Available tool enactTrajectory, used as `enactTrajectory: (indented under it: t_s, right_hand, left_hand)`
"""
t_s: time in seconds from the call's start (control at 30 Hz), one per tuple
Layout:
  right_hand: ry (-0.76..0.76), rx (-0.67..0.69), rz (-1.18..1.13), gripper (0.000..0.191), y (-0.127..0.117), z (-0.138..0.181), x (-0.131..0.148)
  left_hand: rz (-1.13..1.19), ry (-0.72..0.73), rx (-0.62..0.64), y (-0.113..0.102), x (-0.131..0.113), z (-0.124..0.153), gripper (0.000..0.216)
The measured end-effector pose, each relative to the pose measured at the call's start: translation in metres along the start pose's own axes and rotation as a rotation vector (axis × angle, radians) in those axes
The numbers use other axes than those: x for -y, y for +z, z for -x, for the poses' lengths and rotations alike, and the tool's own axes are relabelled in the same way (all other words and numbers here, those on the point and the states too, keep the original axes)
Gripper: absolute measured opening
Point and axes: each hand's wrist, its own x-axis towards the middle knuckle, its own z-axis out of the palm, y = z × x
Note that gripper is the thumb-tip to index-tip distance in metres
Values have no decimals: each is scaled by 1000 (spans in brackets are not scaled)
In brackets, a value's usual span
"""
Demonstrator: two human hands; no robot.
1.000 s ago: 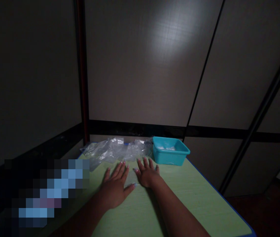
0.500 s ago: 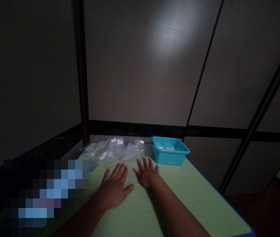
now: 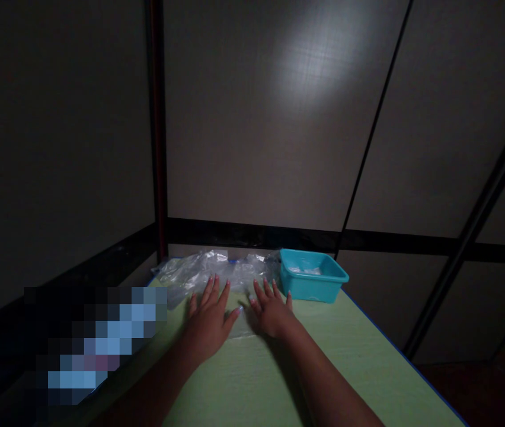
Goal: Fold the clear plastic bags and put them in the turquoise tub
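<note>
My left hand (image 3: 208, 323) lies palm down with its fingers spread, over the left side of a small clear plastic bag (image 3: 244, 323) on the green table. To its right, my right hand (image 3: 274, 314) is also spread flat, on or just above the bag's right side. Between the two hands the bag's middle and near edge show; the rest is hidden beneath them. Crumpled clear plastic (image 3: 203, 267) lies just past my fingertips. Neither hand grips anything.
A turquoise basin (image 3: 312, 290) with clear plastic inside stands at the table's far right. The green table (image 3: 345, 356) has a blue edge. Dark-trimmed panels (image 3: 256, 148) rise behind it. A pixelated patch (image 3: 110, 338) covers the left side.
My left hand has slid forward over the bag, towards the crumpled plastic. My right hand has moved slightly forward. The whole view has shifted a little.
</note>
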Motion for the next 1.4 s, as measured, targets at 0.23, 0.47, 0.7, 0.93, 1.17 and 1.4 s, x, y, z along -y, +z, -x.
enactTrajectory:
  t_s: [0.23,0.47,0.7,0.93,1.17,1.4]
  right_hand:
    - [-130,-133,-577,45,-22,-10,-8]
    - [77,117,-605,38,-14,-16,-27]
    - [62,-47,-395,26,-18,-18,-32]
    - [-2,-101,-192,22,-7,-14,-22]
    - [73,-147,-51,32,-11,-14,-25]
    - [129,-136,-4,36,-12,-13,-22]
  left_hand:
    - [204,349,270,-5,-3,6,56]
    - [303,402,357,-4,-1,9,46]
    - [214,123,-42,-9,6,-7,35]
    - [-78,-194,15,-8,28,-10,29]
    - [-63,-208,59,-3,32,-14,30]
    - [-72,-163,67,-1,30,-13,30]
